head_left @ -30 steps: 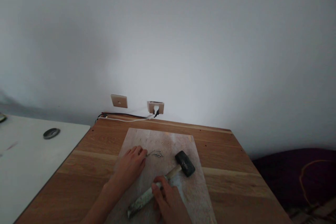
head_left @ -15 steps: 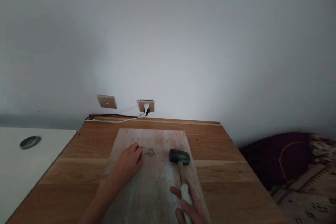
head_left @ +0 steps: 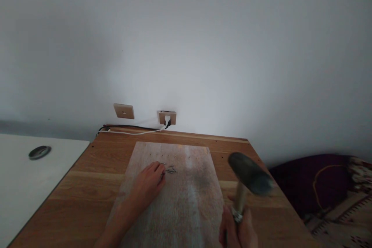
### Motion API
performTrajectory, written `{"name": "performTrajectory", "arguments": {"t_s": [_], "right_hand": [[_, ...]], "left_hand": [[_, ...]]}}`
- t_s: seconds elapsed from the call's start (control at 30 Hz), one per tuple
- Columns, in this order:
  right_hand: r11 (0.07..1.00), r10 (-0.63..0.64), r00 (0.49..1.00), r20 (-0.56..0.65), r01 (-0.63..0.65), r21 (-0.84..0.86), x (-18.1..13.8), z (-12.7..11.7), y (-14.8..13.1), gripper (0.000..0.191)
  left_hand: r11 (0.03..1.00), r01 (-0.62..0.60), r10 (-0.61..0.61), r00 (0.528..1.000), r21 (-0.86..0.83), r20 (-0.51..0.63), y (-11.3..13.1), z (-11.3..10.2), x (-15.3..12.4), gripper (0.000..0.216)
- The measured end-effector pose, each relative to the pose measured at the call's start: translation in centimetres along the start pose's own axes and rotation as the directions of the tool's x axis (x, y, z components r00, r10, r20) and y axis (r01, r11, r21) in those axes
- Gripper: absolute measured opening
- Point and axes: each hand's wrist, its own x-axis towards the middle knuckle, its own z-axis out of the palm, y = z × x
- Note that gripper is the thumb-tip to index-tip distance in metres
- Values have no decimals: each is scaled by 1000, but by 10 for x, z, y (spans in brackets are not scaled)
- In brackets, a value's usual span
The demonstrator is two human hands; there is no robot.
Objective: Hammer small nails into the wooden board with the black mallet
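Note:
A rubber mallet (head_left: 250, 173) with a dark head and wooden handle is raised off the board at the right, a little blurred. My right hand (head_left: 236, 228) is wrapped around its handle. On the pale wooden board (head_left: 180, 209) lies a small pile of metal nails (head_left: 171, 169). Beside that pile, my left hand (head_left: 151, 178) rests on the board with curled fingers; its fingertips touch the pile's left edge, and what they pinch is hidden. A row of small marks or nail heads (head_left: 174, 156) runs across the board's far end.
The board lies on a wooden table (head_left: 87, 186) against a wall. Behind it, cables (head_left: 136, 133) run to a wall socket (head_left: 167, 118). A white surface (head_left: 26, 193) at the left carries a dark ring-shaped object (head_left: 40, 152). Patterned fabric (head_left: 343, 205) lies at the right.
My right hand has lifted the mallet off the board and moved it right, tilting its head. My left hand stays by the nails. The view has shifted slightly.

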Motion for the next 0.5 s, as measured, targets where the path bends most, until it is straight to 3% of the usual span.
{"name": "performTrajectory", "arguments": {"t_s": [0.1, 0.2, 0.37, 0.5], "right_hand": [[987, -6, 986, 167, 32, -156, 18, 7, 20, 64], [977, -24, 976, 217, 69, -202, 28, 7, 28, 66], [995, 66, 990, 124, -55, -86, 14, -13, 1, 70], [998, 62, 997, 52, -64, 26, 7, -22, -19, 68]], "left_hand": [[998, -7, 7, 1000, -65, 9, 3, -1, 2, 23], [988, -39, 35, 999, -146, -32, 5, -1, 8, 27], [924, -100, 75, 994, -370, -81, 21, 4, 40, 19], [858, -126, 85, 991, -498, -104, 44, 20, 79, 12]]}}
